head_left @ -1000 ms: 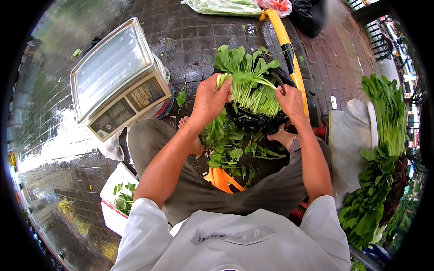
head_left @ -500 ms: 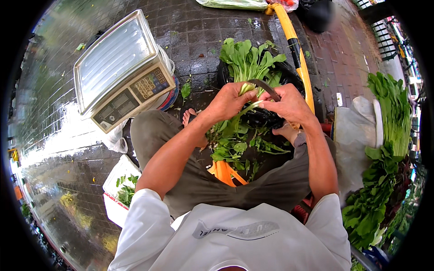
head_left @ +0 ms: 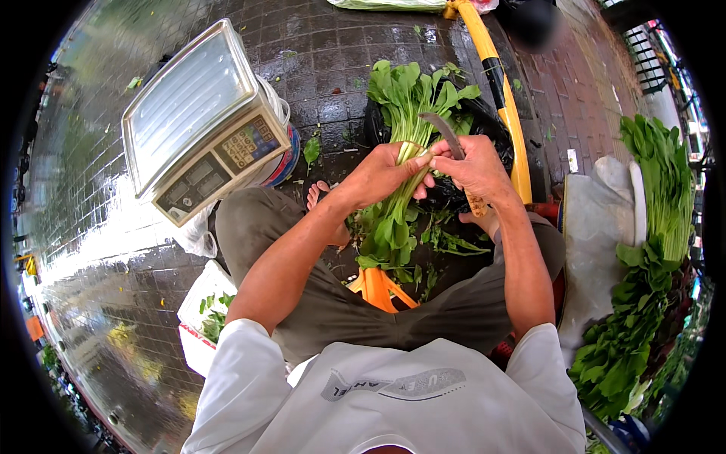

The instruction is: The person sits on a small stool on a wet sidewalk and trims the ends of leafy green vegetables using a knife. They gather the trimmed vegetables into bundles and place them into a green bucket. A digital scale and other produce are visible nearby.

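My left hand (head_left: 387, 175) is closed around a bunch of leafy greens (head_left: 389, 231), whose leaves hang down towards me between my knees. My right hand (head_left: 482, 168) grips a knife (head_left: 452, 141) with a dark, curved blade. The blade points up and away to the left, and its worn brown handle (head_left: 476, 203) sticks out below the palm. The fingertips of both hands meet at the stems. Just beyond them, more greens (head_left: 404, 91) with pale stems lie over a black plastic bag (head_left: 491, 125). The exact line between the two bunches is hidden by my hands.
A digital scale (head_left: 200, 117) stands on a bucket at the left. Near my left knee is a white box (head_left: 198, 342) with leaves. A yellow and black bar (head_left: 476, 34) runs along the right, and stacked greens (head_left: 658, 189) lie farther right. Loose leaves (head_left: 446, 238) litter the ground.
The knife has turned from lying across the stems to pointing up and away. My right hand has rotated, exposing the handle. More of the hanging bunch shows below my left hand.
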Demonstrator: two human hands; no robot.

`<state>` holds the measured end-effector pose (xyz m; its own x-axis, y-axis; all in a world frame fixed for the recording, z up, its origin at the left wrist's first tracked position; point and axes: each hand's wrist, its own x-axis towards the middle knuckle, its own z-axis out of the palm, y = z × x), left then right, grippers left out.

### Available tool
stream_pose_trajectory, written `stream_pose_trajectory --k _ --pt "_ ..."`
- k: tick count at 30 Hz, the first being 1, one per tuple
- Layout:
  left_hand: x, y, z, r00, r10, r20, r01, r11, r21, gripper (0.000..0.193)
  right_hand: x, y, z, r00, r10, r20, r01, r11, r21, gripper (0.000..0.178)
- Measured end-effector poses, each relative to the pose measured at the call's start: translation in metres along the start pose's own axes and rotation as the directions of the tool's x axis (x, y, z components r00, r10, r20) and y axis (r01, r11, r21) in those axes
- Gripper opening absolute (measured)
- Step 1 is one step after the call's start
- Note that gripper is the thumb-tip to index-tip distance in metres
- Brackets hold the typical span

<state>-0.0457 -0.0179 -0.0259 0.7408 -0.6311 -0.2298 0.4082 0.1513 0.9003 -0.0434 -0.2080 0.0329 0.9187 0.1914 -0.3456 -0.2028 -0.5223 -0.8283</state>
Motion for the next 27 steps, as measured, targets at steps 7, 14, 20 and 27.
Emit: stream_pose_trajectory --k 7,14,20,27 --pt "-0.001 -0.002 -0.003 0.996 -0.014 0.088 0.012 1.000 0.016 0.026 -0.002 -0.018 -0.001 0.990 -0.025 0.138 0.016 0.998 0.067 0.015" --pt "0.003 0.008 -0.012 0.983 0.104 -0.149 -0.113 0.992 -0.050 0.023 0.042 0.024 -0.007 0.999 -0.016 -0.035 0.027 0.939 0.343 0.017" --pt "0.002 0.015 -0.028 0.835 0.178 -0.521 -0.187 0.982 0.035 0.024 0.104 0.129 0.029 0.911 0.288 -0.296 -0.246 0.954 0.173 0.016" --pt "-0.005 0.020 -0.025 0.759 0.182 -0.625 -0.169 0.982 0.081 0.023 0.120 0.193 0.116 0.832 0.429 -0.351 -0.344 0.896 0.280 0.020"
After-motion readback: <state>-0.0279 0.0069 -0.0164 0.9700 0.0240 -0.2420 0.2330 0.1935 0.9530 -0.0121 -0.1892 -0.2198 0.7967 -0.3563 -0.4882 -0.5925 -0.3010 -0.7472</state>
